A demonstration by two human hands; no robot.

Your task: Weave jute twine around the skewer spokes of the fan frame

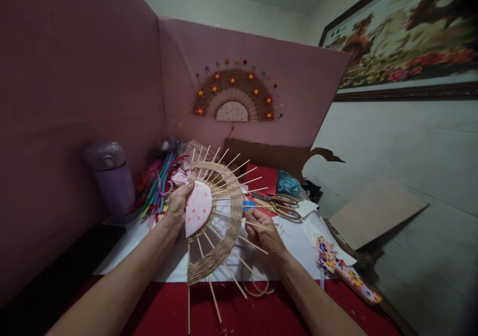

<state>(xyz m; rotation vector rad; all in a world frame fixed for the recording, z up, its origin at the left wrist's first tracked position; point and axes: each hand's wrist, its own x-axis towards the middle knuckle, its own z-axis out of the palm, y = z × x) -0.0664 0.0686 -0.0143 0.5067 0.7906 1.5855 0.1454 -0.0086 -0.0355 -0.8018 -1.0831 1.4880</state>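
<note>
A half-round fan frame (232, 229) stands on its side in front of me, with thin wooden sticks fanning out and a band of twine woven through them. My left hand (179, 204) is closed around its inner edge, the thumb on a white half-disc with pink dots (198, 207). At the outer edge of the band, my right hand (263, 232) has its fingers pinched together among the stick ends. It appears to grip the twine (257, 294), whose loose loop hangs below; the fingertips partly hide the grip.
A finished fan with flowers (232, 80) hangs on the pink board. Scissors (286, 205), red paper (263, 179) and blue yarn (288, 183) lie behind my right hand. Pipe cleaners (161, 176) and a purple bottle (114, 179) are left, a flowered piece (347, 271) right.
</note>
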